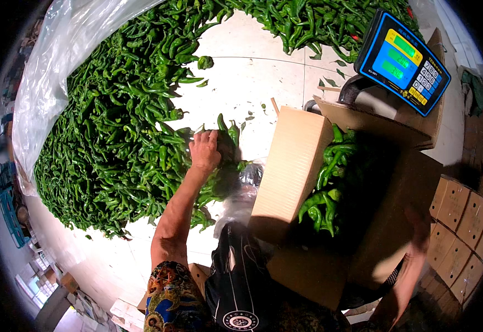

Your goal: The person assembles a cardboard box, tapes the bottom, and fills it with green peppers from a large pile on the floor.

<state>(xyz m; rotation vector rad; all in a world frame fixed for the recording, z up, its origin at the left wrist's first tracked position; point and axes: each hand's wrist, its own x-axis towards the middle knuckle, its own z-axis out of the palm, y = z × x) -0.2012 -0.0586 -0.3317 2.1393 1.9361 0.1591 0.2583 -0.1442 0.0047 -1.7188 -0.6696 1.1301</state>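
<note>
My left hand [205, 150] reaches out at the right edge of a large heap of green peppers [112, 137]; its fingertips touch peppers, and whether it grips any cannot be told. An open cardboard box [293, 166] stands before me, partly filled with green peppers [330, 166]; much of its inside lies in dark shadow. My right hand [418, 228] is in shade against the box's right side, its fingers hard to make out. Above the box stands the display head of an electronic scale [403, 62], with lit green readouts and a keypad.
Clear plastic sheeting [38, 103] borders the heap at the left. More green peppers [303, 25] lie at the top. Stacked cardboard boxes [457, 216] stand at the right. Crumpled clear plastic [241, 199] lies by the open box. Leaves and stray peppers are scattered on the pale tiled floor [241, 79].
</note>
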